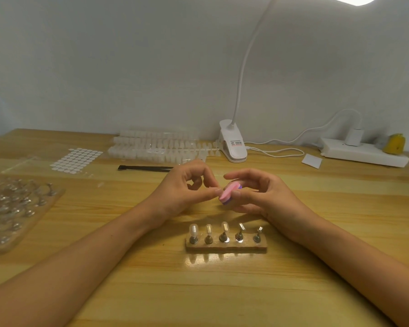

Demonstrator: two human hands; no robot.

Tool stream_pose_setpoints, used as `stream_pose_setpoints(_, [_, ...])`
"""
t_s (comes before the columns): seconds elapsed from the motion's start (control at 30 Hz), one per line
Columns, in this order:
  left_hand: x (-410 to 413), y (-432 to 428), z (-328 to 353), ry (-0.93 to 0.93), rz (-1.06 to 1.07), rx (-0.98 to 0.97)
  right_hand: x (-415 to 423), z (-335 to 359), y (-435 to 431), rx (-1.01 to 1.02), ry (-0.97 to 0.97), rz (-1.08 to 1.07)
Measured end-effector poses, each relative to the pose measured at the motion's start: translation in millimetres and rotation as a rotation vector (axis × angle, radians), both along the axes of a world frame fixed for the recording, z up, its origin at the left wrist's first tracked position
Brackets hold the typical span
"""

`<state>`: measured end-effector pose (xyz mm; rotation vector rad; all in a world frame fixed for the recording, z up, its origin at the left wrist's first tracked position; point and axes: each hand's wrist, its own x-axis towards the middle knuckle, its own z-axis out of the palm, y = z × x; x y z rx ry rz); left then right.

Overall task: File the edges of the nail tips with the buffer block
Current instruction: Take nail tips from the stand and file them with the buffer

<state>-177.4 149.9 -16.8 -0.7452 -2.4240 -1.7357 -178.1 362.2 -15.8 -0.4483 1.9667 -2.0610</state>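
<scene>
Head view, looking down onto the wooden surface. Centre, raised above the surface: pink-and-purple buffer block, gripped by the right hand with thumb beneath and curled fingers behind, forefinger stretched out over the top. Long axis of the block slanting from near-left to far-right, near-left end turned toward the left hand. Left hand closed in a thumb-and-forefinger pinch touching that end. Item in the pinch too small to resolve, judged to be a nail tip set against the block's pink face. Hands just beside each other, meeting at the block: right hand as carrier of the tool, left hand the nearer to its working end. Closer to the viewer, apart from the block: holder with five metal pegs in a row. Next stroke judged to run along the slanted axis, with the tip's edge against the abrasive face.
</scene>
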Motion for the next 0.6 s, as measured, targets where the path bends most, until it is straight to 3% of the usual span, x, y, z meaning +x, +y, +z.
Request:
stream_pose_setpoints(0.1, [0.4, 1.7, 0.3, 0.017, 0.022, 0.011, -0.6, 0.1, 0.7, -0.102, -0.044, -0.072])
stream_pose_setpoints(0.23, [0.3, 3.7, 1.3, 0.064, 0.049, -0.013, 4.5, -1.1, -5.8, 0.086, 0.056, 0.001])
stream_pose_setpoints(0.37, [1.0, 4.5, 2.2, 0.051, 0.041, -0.037, 2.0, -0.4, -4.1, -0.075, -0.009, -0.129])
stream_pose_setpoints(0.6, [0.2, 4.8, 0.6, 0.061, 0.050, -0.041, 1.8, 1.9, -3.8, -0.036, -0.013, -0.074])
